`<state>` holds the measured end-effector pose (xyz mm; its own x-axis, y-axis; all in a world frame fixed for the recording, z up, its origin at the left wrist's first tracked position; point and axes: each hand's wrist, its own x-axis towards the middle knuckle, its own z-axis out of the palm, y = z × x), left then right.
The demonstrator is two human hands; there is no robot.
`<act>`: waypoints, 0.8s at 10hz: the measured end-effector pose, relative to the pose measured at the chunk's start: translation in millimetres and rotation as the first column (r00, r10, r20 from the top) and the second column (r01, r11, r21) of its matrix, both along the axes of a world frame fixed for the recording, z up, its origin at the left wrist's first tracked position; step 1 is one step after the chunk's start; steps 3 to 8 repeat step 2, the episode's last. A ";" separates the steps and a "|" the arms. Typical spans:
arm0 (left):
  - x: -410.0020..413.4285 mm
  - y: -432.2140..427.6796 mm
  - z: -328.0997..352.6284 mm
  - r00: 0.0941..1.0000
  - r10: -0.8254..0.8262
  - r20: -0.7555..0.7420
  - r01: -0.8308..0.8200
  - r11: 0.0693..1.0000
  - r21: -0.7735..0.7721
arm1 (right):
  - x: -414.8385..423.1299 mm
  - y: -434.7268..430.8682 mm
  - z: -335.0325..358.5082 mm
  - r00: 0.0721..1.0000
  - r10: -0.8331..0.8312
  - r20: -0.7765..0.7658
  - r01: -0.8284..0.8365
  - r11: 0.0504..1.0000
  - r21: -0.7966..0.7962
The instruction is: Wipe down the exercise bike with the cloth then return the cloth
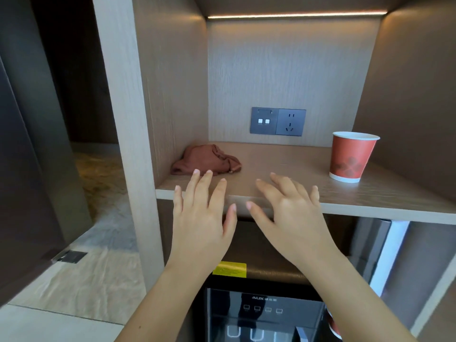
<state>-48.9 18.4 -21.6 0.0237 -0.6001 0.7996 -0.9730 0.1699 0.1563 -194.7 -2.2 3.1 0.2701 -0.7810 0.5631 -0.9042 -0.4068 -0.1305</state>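
Cloth (pixel 206 159) lies bunched in the shelf's (pixel 283 164) back left corner, just beyond your left hand (pixel 201 208), whose spread fingers (pixel 195 183) hold nothing. Your right hand (pixel 288 208), equally open and empty, hovers over the front edge, farther away.

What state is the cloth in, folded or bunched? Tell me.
Bunched. The cloth lies in a crumpled heap with creases in the shelf's back left corner, not folded flat; neither hand touches it.
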 end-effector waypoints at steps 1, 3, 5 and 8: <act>-1.3 18.5 -1.4 1.000 0.002 0.009 -0.002 1.000 -0.008 | -1.2 19.6 -1.4 0.999 0.021 0.034 -0.021 1.000 0.009; -0.2 37.1 -5.5 1.000 0.013 0.024 -0.013 1.000 -0.027 | -1.8 39.5 -3.7 0.999 0.001 0.033 -0.001 1.000 -0.021; -0.2 37.1 -5.5 1.000 0.013 0.024 -0.013 1.000 -0.027 | -1.8 39.5 -3.7 0.999 0.001 0.033 -0.001 1.000 -0.021; -0.2 37.1 -5.5 1.000 0.013 0.024 -0.013 1.000 -0.027 | -1.8 39.5 -3.7 0.999 0.001 0.033 -0.001 1.000 -0.021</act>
